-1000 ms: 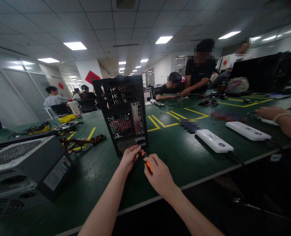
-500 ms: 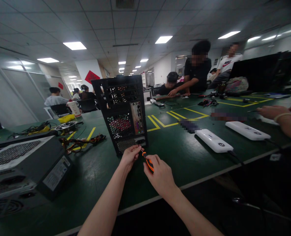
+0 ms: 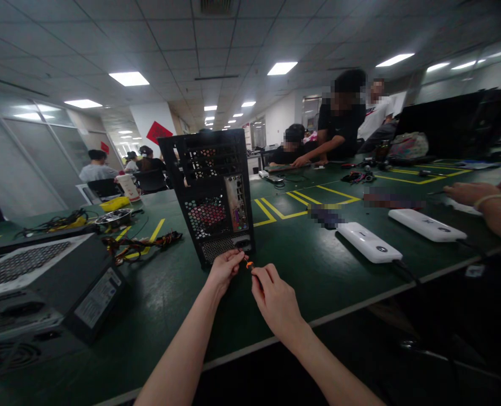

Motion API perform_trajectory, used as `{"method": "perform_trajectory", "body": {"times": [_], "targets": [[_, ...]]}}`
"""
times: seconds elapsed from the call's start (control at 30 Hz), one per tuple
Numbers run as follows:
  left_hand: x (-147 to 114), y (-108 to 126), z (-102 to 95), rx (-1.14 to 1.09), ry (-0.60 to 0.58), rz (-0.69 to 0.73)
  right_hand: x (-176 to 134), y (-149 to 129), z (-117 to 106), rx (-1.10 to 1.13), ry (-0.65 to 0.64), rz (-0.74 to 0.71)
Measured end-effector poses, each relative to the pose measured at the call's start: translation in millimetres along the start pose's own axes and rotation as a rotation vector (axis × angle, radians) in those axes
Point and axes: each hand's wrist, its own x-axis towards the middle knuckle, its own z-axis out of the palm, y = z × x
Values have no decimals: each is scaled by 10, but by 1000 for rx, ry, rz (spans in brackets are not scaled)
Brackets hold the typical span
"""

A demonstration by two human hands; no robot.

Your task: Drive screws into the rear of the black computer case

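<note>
A black computer case (image 3: 195,208) stands upright on the green table, its rear panel with vents and ports facing me. My right hand (image 3: 278,299) is closed around the handle of an orange and black screwdriver (image 3: 249,265), and its fingers cover most of the handle. The shaft points up and left toward the lower right corner of the case. My left hand (image 3: 225,268) is pinched at the screwdriver's tip, close to the bottom edge of the rear panel. What lies between its fingertips is too small to make out.
Silver power supply units (image 3: 43,293) sit at the left, with a cable bundle (image 3: 144,245) and a metal bowl (image 3: 113,219) behind. Two white devices (image 3: 369,242) lie at the right. Another person's hand (image 3: 470,194) is at the right edge; more people are across the table.
My right hand has turned and closed further over the screwdriver handle, so less of the orange shows. My left hand and the case have stayed in place.
</note>
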Motion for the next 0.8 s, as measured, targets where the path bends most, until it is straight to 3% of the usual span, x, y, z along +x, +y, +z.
{"method": "perform_trajectory", "body": {"times": [0.53, 0.8], "targets": [[-17, 17, 22, -12, 25, 6, -6, 4, 19, 78, -7, 39], [-22, 33, 28, -20, 36, -9, -16, -13, -25, 87, 23, -89]]}}
